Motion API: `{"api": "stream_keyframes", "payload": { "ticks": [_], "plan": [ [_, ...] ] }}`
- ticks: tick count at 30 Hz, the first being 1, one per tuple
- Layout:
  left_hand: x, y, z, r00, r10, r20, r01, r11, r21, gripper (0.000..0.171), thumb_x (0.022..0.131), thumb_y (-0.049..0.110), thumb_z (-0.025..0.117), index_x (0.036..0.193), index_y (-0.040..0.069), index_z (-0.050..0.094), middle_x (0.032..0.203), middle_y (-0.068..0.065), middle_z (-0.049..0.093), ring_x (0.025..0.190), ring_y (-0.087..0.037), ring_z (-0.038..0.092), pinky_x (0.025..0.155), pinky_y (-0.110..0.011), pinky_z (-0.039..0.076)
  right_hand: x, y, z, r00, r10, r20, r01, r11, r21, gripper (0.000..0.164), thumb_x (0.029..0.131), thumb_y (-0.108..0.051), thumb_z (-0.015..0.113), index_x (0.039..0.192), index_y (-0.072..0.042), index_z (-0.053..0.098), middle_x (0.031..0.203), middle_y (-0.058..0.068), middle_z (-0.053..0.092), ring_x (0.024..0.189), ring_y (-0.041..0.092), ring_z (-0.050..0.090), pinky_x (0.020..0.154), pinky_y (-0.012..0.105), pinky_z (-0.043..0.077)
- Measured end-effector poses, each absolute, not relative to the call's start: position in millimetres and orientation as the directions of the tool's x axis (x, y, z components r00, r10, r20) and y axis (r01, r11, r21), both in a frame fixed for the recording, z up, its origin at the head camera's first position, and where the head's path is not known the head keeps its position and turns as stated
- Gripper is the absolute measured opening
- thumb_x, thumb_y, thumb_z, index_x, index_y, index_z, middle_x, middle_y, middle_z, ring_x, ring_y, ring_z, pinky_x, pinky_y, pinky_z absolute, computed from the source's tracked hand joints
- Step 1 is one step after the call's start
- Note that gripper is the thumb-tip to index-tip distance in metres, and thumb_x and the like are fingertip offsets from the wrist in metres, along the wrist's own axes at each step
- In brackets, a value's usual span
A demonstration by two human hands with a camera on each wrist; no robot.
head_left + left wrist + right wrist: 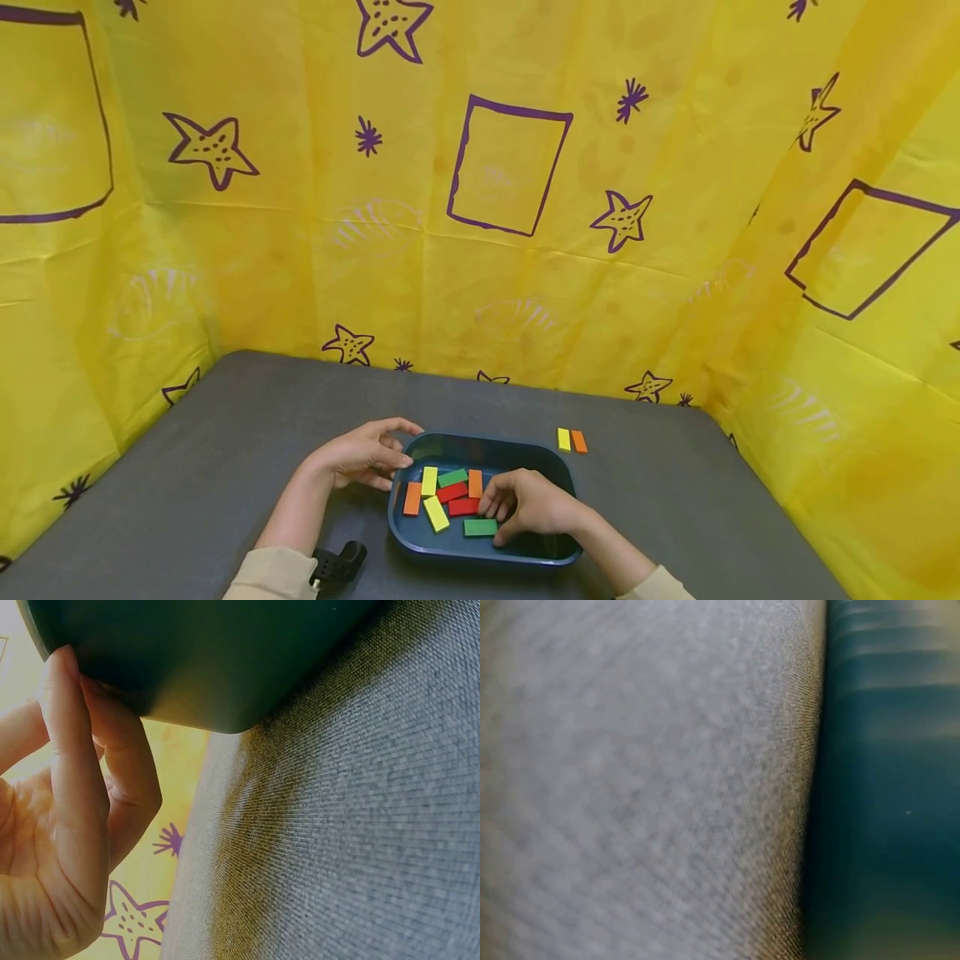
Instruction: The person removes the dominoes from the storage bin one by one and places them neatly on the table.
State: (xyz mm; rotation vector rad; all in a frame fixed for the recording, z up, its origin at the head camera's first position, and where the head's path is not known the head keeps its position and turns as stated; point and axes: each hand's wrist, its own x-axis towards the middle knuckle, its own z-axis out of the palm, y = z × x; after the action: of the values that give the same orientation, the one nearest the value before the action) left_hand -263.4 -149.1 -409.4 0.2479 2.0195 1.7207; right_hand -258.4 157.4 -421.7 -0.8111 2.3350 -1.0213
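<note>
My left hand (365, 454) holds the left rim of a dark teal plastic tray (480, 552). In the left wrist view its fingers (71, 750) bend against the tray's outer wall (187, 667). Inside the tray lie several small flat blocks: a red block (452, 492), a yellow block (436, 514), an orange block (412, 498) and others. My right hand (536, 504) reaches into the tray with curled fingers. Its thumb and fingertips pinch the right end of a green block (478, 527) lying near the front. The right wrist view shows no fingers, only the tray's outer wall (885, 825) and grey cloth.
Behind the tray, a yellow block (564, 439) and an orange block (579, 441) lie side by side on the grey table (300, 400). A black strap-like object (341, 562) shows at the left wrist. Yellow patterned curtains (300, 275) enclose the table.
</note>
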Motion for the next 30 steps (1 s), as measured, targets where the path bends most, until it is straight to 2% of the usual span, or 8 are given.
{"api": "stream_keyframes", "payload": {
  "ticks": [15,21,30],
  "plan": [
    [-264.6,-148.3,-408.8,-0.870,0.434,-0.236,-0.165,0.195,0.967,0.057,0.091,0.013,0.067,0.143,0.007,0.042,0.092,-0.008,0.061,0.070,-0.013,0.064,0.062,-0.026,0.060,-256.4,156.8,-418.7,-0.710,-0.688,-0.149,-0.364,0.540,-0.759,0.027,0.073,0.000,0.083,0.096,-0.005,0.070,0.089,0.005,0.071,0.071,0.001,0.061,0.067,0.014,0.054],
    [-263.9,-148.3,-409.5,-0.870,0.429,-0.242,-0.170,0.199,0.965,0.057,0.092,0.013,0.067,0.143,0.007,0.042,0.093,-0.009,0.061,0.070,-0.013,0.063,0.062,-0.026,0.060,-256.4,156.7,-419.0,-0.719,-0.675,-0.165,-0.348,0.555,-0.756,0.023,0.074,-0.002,0.082,0.094,-0.007,0.072,0.090,0.000,0.071,0.072,0.002,0.063,0.067,0.014,0.054],
    [-263.8,-149.5,-410.4,-0.866,0.439,-0.241,-0.170,0.193,0.966,0.056,0.092,0.012,0.066,0.143,0.007,0.042,0.094,-0.009,0.062,0.071,-0.013,0.064,0.064,-0.027,0.060,-256.8,161.1,-413.8,-0.728,-0.676,-0.111,-0.377,0.531,-0.759,0.018,0.075,-0.007,0.080,0.092,-0.011,0.075,0.091,0.003,0.075,0.073,0.003,0.065,0.069,0.016,0.056]
  ]
}}
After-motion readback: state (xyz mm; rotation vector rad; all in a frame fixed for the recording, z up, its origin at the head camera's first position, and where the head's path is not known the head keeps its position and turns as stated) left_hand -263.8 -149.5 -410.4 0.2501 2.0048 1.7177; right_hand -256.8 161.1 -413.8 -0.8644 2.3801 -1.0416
